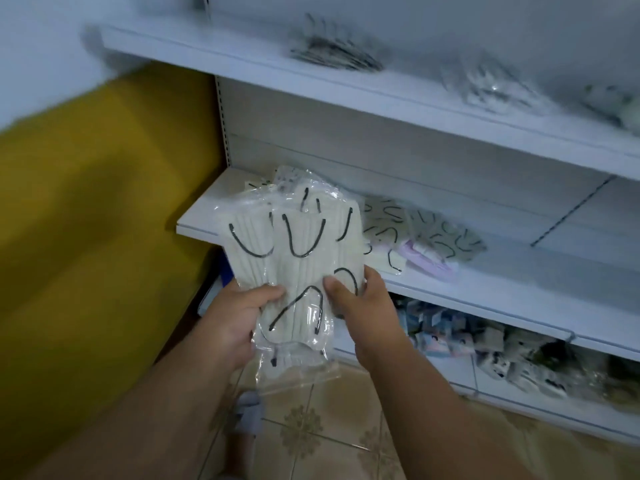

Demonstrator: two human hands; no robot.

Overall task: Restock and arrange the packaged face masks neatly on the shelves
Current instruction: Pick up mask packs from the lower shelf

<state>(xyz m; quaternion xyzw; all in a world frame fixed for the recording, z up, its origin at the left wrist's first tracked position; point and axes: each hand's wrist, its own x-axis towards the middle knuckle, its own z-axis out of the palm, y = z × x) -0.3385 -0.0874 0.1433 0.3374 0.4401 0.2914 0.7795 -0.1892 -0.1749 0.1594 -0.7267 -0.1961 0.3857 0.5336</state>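
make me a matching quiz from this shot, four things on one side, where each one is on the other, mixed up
Things:
1. cream mask packs
2. pink mask pack
3. dark-strapped mask pile
4. mixed small packets

Places:
A. bottom shelf, near the floor tiles
B. held in front of the shelves by the left hand and right hand
C. top shelf
D. lying on the middle shelf, right of the held packs

Pairs: 1-B, 2-D, 3-C, 4-A
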